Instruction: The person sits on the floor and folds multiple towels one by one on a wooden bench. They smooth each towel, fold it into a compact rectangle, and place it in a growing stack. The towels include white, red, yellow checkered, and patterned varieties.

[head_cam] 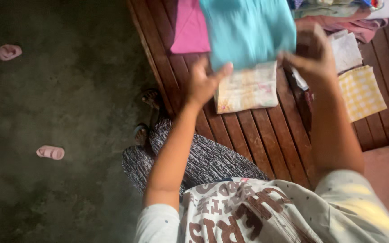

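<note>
Teal cloth is held over the bench.
It is pinched by the left hand and right hand, above the pale cloth.

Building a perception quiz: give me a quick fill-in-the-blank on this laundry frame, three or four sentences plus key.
1. Both hands, left hand and right hand, hold a folded cloth coloured ____.
2. The pink cloth lies on the slatted ____ platform.
3. The checked cloth by the right hand is white and ____.
4. Two small pink sandals lie on the dark ____.

Missing words: turquoise; wooden; yellow; floor
</note>
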